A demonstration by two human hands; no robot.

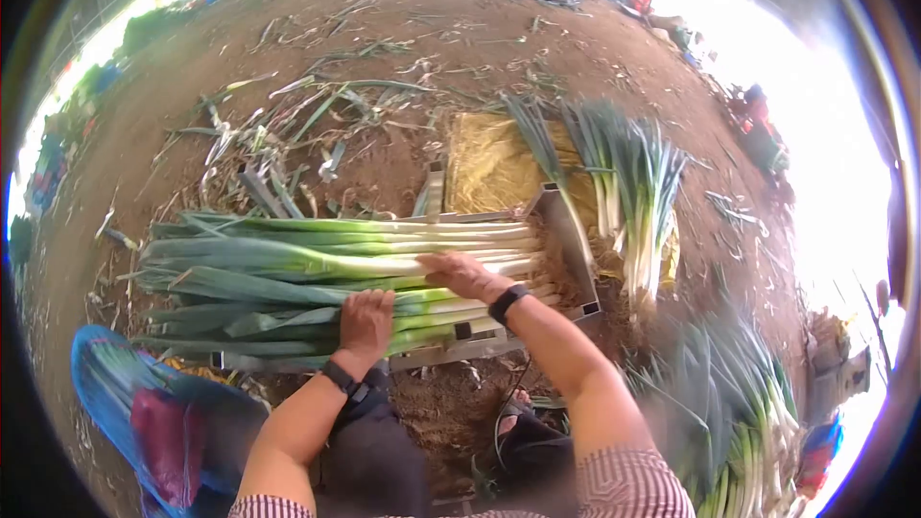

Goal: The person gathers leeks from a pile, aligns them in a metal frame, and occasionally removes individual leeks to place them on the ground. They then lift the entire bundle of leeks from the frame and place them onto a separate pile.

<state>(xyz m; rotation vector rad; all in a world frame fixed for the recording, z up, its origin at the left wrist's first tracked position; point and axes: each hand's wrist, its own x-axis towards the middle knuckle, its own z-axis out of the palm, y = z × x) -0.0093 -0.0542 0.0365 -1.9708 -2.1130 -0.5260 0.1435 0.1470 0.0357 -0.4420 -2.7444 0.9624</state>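
A row of leeks [288, 264] lies sideways in a low metal frame [576, 259], green leaves to the left, white shanks and roots toward the frame's right end. My left hand [366, 322] is on the near side, its fingers curled over the leeks where green turns pale. Farther right and a little higher, my right hand [462, 274] reaches across the pale shanks with its fingers bent around a leek. The undersides of both hands are hidden. Each wrist wears a dark band.
Beyond the frame, a bundle of leeks [628, 182] lies on a yellow sheet [484, 163]. More leeks [739, 422] are piled at the lower right. A blue-edged bag [115, 374] sits at lower left. Leaf trimmings [278, 129] litter the dirt floor [384, 29].
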